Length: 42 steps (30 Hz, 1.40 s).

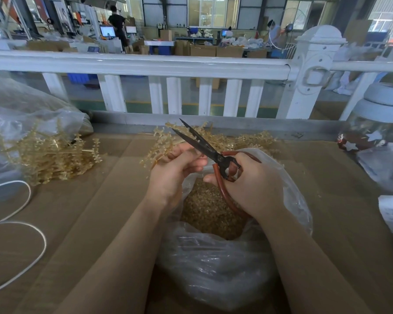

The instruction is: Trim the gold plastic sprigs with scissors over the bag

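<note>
Pinching a gold plastic sprig with small spiky side buds point(161, 143) between curled fingers, the left hand point(175, 171) holds it up just above the open clear plastic bag of gold trimmings point(213, 264), while the right hand point(250, 184) grips the red looped handles of the black-bladed scissors point(204, 146), blades parted and pointing up and away. Cutting looks under way; next, the stem must sit between the blades so the offcut drops into the bag, not onto the brown cardboard tabletop point(89, 223).

The left hand point(175, 171) covers the stem of the sprig point(161, 143) it holds. The right hand point(247, 182) hides part of the scissors' point(204, 146) handles. A jar point(372, 123) is cut off at the right edge.
</note>
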Tool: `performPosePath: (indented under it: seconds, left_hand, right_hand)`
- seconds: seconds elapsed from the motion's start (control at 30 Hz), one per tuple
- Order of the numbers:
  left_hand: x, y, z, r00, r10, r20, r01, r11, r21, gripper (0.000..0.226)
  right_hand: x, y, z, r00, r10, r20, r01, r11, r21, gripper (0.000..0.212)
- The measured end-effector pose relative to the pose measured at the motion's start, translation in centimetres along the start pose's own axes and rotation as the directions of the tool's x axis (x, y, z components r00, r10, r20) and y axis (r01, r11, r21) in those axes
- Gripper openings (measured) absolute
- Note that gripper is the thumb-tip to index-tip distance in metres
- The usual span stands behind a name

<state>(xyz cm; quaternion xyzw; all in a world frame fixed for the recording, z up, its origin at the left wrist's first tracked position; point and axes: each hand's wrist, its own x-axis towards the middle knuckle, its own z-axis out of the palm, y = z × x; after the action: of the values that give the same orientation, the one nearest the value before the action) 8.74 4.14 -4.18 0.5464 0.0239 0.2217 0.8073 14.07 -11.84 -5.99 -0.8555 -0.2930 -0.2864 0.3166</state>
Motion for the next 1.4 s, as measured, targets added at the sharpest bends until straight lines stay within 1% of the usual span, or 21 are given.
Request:
performPosePath:
  seconds: [0.17, 0.27, 0.33, 0.43, 0.5, 0.77, 0.9, 0.97, 1.0, 1.07, 1.1, 1.17, 1.23, 1.3, 1.4]
  left_hand:
    - [0.1, -0.2, -0.2, 1.0, 0.013, 0.02, -0.013, 1.0, 0.001, 0.02]
    - [0.1, -0.2, -0.2, 0.999, 0.02, 0.046, -0.022, 0.999, 0.037, 0.02]
    - [0.0, -0.3, -0.1, 0.997, 0.022, 0.07, -0.027, 0.997, 0.069, 0.024]
    - [-0.1, -0.4, 0.1, 0.997, 0.031, 0.068, -0.037, 0.996, 0.086, 0.019]
    - [0.0, -0.4, 0.0, 0.997, 0.033, 0.067, -0.039, 0.995, 0.095, 0.018]
    - [0.0, -0.6, -0.1, 0.999, 0.018, 0.051, -0.021, 0.997, 0.071, 0.018]
    - [0.0, -0.7, -0.2, 1.0, -0.007, 0.021, 0.006, 0.997, 0.078, 0.014]
    - [0.1, -0.7, -0.3, 0.999, -0.039, -0.007, 0.04, 0.997, 0.066, 0.01]
    - [0.2, -0.7, -0.3, 0.997, -0.074, -0.016, 0.075, 0.996, 0.045, 0.009]
    - [0.2, -0.7, -0.3, 0.99, -0.142, -0.016, 0.143, 0.989, 0.039, 0.019]
    - [0.2, -0.8, -0.3, 0.987, -0.158, -0.015, 0.159, 0.985, 0.074, 0.021]
    - [-0.1, -0.7, -0.1, 0.986, -0.169, -0.01, 0.168, 0.974, 0.151, 0.012]
    - [-0.4, -0.7, 0.0, 0.983, -0.183, 0.025, 0.173, 0.961, 0.218, 0.008]
    - [-0.7, -0.6, 0.3, 0.977, -0.2, 0.077, 0.173, 0.946, 0.274, 0.003]
    - [-1.0, -0.5, 0.5, 0.976, -0.186, 0.116, 0.137, 0.93, 0.342, 0.012]
  right_hand:
    - [0.0, 0.1, 0.1, 1.0, -0.015, -0.026, 0.016, 1.0, 0.027, 0.07]
    - [0.0, 0.1, 0.1, 0.998, -0.037, -0.043, 0.039, 0.999, 0.029, 0.067]
    - [-0.1, 0.0, 0.1, 0.997, -0.05, -0.055, 0.052, 0.998, 0.038, 0.068]
    - [-0.1, 0.0, 0.0, 0.997, -0.05, -0.058, 0.053, 0.998, 0.044, 0.07]
    - [0.0, 0.0, 0.0, 0.997, -0.044, -0.056, 0.048, 0.997, 0.057, 0.067]
    - [0.1, 0.3, 0.3, 0.996, -0.059, -0.071, 0.063, 0.997, 0.046, 0.068]
    - [0.0, 0.3, 0.4, 0.998, -0.049, -0.025, 0.051, 0.995, 0.085, 0.073]
    - [0.0, 0.2, 0.4, 1.0, -0.018, -0.003, 0.018, 0.995, 0.1, 0.072]
    - [0.0, 0.1, 0.4, 1.0, 0.016, -0.004, -0.015, 0.993, 0.118, 0.067]
    - [0.1, -0.1, 0.4, 0.993, 0.118, 0.016, -0.119, 0.974, 0.191, 0.053]
    - [0.2, -0.2, 0.3, 0.985, 0.168, 0.042, -0.173, 0.955, 0.241, 0.049]
    - [0.3, -0.3, 0.1, 0.967, 0.233, 0.102, -0.254, 0.898, 0.359, 0.042]
    - [0.5, -0.5, -0.2, 0.951, 0.265, 0.158, -0.309, 0.834, 0.458, 0.039]
    - [0.7, -0.7, -0.3, 0.933, 0.286, 0.22, -0.36, 0.783, 0.508, 0.036]
    - [1.0, -0.9, -0.4, 0.91, 0.295, 0.291, -0.412, 0.713, 0.567, 0.018]
